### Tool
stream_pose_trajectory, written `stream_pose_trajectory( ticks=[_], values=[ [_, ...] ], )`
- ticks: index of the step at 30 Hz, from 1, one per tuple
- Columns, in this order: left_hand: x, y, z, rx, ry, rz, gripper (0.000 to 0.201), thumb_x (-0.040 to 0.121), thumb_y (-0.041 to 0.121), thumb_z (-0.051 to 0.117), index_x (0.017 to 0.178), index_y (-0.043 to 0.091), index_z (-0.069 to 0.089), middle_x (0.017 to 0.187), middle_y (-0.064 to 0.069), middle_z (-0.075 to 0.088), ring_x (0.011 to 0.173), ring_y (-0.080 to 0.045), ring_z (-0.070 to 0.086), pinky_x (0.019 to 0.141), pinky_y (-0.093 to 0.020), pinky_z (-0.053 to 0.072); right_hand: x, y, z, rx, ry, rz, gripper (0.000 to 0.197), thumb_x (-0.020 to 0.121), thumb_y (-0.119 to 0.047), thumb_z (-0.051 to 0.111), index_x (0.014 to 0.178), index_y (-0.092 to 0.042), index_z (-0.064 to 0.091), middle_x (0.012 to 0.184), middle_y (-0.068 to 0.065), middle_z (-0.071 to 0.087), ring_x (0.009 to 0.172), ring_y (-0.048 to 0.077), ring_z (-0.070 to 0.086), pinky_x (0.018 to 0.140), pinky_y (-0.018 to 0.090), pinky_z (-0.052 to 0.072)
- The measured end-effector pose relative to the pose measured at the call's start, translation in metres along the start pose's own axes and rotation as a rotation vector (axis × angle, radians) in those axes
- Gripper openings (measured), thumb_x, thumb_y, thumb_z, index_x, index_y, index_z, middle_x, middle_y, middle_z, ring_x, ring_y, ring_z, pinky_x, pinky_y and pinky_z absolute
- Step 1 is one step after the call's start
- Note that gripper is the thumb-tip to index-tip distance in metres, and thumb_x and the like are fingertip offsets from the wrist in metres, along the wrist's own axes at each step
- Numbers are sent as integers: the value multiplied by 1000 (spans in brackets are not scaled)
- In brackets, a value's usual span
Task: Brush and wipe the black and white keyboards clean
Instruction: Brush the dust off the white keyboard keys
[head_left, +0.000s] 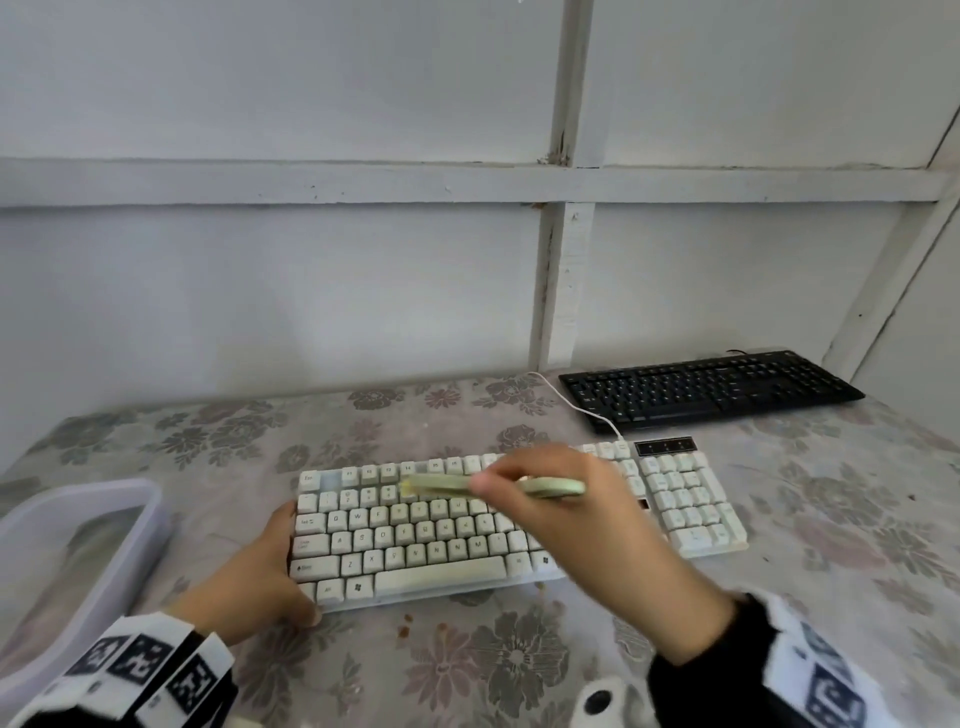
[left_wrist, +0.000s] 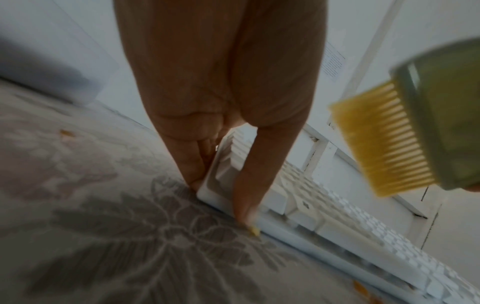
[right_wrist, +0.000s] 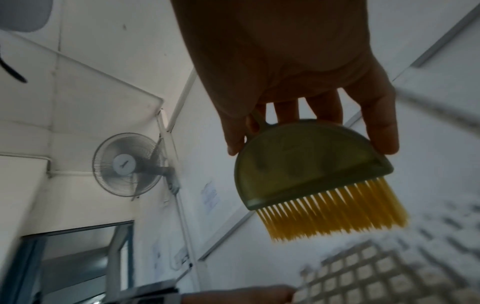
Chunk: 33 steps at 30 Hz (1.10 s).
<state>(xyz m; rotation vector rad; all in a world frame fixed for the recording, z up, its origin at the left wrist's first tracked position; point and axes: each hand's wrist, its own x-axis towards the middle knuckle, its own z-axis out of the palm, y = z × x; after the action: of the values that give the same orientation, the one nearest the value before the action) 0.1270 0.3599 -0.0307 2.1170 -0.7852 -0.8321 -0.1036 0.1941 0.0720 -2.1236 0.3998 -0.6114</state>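
My left hand (head_left: 254, 577) is gripping the near-left corner of the white keyboard (head_left: 415, 540), thumb on its front edge and fingers (left_wrist: 192, 164) curled along its left side, pressing it to the flowered tablecloth (head_left: 519, 660). My right hand (head_left: 566, 519) is pinching the green brush (right_wrist: 309, 168) by its handle, holding the yellow bristles (right_wrist: 337, 211) over the upper key rows. The black keyboard (head_left: 711, 387) is lying beyond, by the wall.

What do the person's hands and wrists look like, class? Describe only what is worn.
Both hands are bare: the left hand and right hand wear no gloves. Each wrist carries a white band printed with square black-and-white markers, over black sleeves.
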Motion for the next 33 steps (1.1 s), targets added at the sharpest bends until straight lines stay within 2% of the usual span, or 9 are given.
stream_pose_trajectory(
  ticks=[3,8,10,12,16,20,23,28,33],
  values=[
    [2,-1,0,1,6,24,103,52,-8,73,132,31,21,111,7,58,100,-9,57,74,-20,47,9,-14,41,66,-42,-6,23,84,-44,65,81,-22,73,79,-10,68,75,3,60,68,15,44],
    [5,-4,-2,79,13,108,115,33,17,77,135,26,25,124,9,50,111,-9,53,93,-28,48,15,-27,89,-118,-144,40,30,83,-50,60,83,-21,70,89,-3,65,87,14,59,80,36,50],
    [6,-3,-2,145,26,129,107,40,21,82,129,29,23,121,15,45,112,-4,49,91,-15,45,14,-25,99,-206,-145,64,32,82,-53,57,85,-22,67,92,-2,64,92,19,57,82,37,49],
    [5,-2,-2,128,38,103,101,52,9,82,129,29,20,113,19,44,108,-4,49,79,-6,41,14,-19,103,-269,-139,90,33,83,-55,55,86,-24,64,96,-4,63,96,20,55,88,38,46],
    [1,-6,-3,-14,7,44,119,42,4,76,143,24,17,114,4,59,102,-13,60,80,-26,52,16,-10,92,-343,-129,158,28,86,-54,55,81,-26,59,100,-6,60,102,20,53,94,39,43],
    [1,-6,-4,-51,-3,31,119,43,2,75,143,26,16,111,1,62,98,-16,62,72,-27,53,15,-20,96,-350,-89,116,23,87,-46,58,88,-24,62,104,-7,58,106,19,49,97,41,35],
    [0,-5,-3,-52,4,26,121,38,7,74,143,27,17,113,4,61,100,-15,61,80,-32,54,12,-21,102,-225,-103,140,20,85,-43,62,82,-23,61,98,-7,59,102,16,52,96,41,37],
    [1,-5,-4,-33,4,10,120,41,7,75,143,27,16,113,3,61,102,-15,60,87,-36,53,12,-10,83,-355,-29,166,18,88,-42,59,84,-24,60,102,-10,58,107,14,48,99,39,29],
    [0,-4,-4,-20,-1,-5,116,48,-1,77,143,27,17,110,4,62,98,-14,62,81,-31,54,8,-8,84,-90,-60,151,28,83,-36,68,62,-30,49,88,-11,59,97,12,53,95,45,40]
  ],
)
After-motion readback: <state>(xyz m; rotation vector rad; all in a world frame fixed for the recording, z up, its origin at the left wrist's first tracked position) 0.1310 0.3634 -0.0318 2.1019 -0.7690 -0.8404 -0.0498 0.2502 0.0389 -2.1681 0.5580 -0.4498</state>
